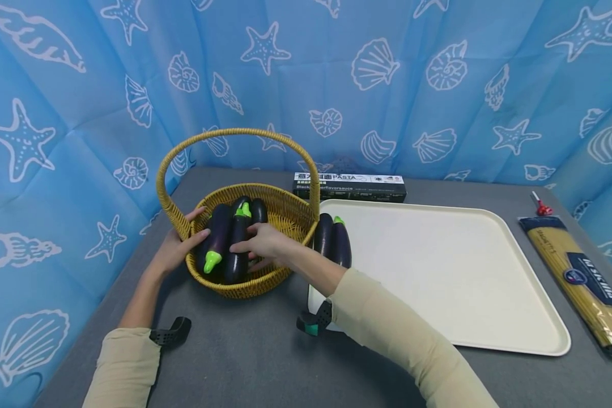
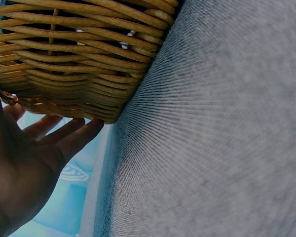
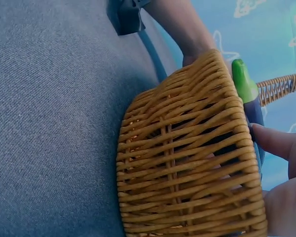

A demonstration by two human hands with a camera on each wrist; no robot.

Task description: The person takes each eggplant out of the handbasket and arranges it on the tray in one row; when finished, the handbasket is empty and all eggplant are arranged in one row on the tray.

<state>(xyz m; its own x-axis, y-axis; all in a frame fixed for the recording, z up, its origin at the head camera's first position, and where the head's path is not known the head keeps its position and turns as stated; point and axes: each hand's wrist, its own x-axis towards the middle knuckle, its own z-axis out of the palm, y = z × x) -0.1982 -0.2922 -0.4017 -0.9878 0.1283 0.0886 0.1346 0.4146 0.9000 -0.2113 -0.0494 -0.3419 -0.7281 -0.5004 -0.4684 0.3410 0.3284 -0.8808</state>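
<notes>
A yellow woven basket (image 1: 245,290) with a tall hoop handle holds several dark purple eggplants with bright green caps. My left hand (image 1: 172,249) grips the basket's left side, its thumb over the rim; in the left wrist view the other fingers lie along the outer weave. Reaching over the front right rim, my right hand (image 1: 267,242) holds an eggplant (image 1: 237,262) inside the basket, thumb on its near side and the other fingers partly hidden. Another eggplant (image 1: 220,226) lies to its left, green cap toward me.
Right of the basket is a cream tray (image 1: 428,272), with two eggplants (image 1: 340,243) at its left edge. Behind stands a black pasta box (image 1: 349,190). A spaghetti pack (image 1: 573,277) and a red-wrapped lollipop (image 1: 543,208) lie at the far right. A blue curtain (image 1: 306,85) backs the table.
</notes>
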